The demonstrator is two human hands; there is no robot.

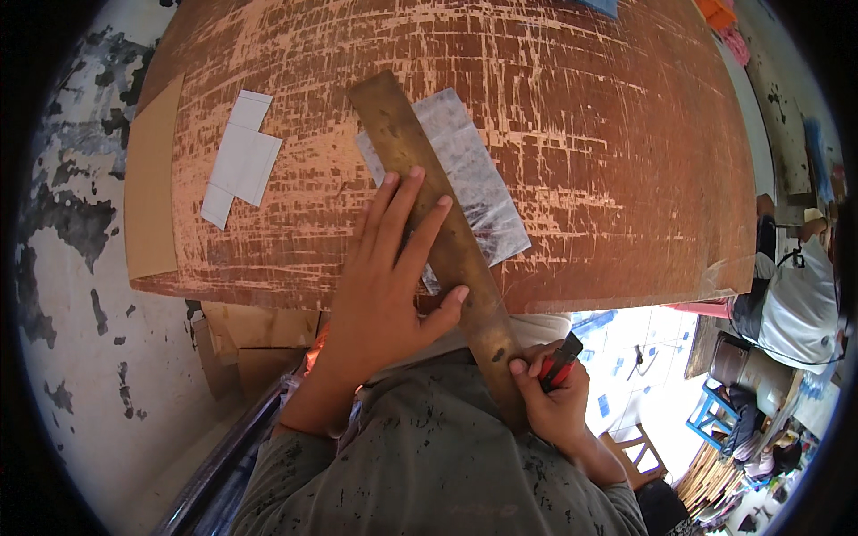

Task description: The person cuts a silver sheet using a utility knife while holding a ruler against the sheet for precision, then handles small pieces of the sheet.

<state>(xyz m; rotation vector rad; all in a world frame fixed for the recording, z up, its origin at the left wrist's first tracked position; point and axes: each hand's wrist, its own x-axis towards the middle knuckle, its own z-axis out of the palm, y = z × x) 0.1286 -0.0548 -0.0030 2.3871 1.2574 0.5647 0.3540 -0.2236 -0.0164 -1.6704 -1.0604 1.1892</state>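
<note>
A long, worn brass-coloured metal ruler lies slantwise over a thin greyish-white sheet, covering part of it. My left hand rests on the ruler with its fingers spread, fingertips on the metal and the thumb near its right edge. Past the table's front edge, my right hand is closed around a red and black utility knife. Its thumb touches the ruler's near end. Whether the knife's blade is out I cannot tell. To the left lies a flat white paper cutout with drawn lines.
The brown tabletop is heavily scored by cuts. Cardboard lies along its left edge, beside a peeling wall. A blue thing sits at the far edge. At right are a person in a white shirt and a blue stool.
</note>
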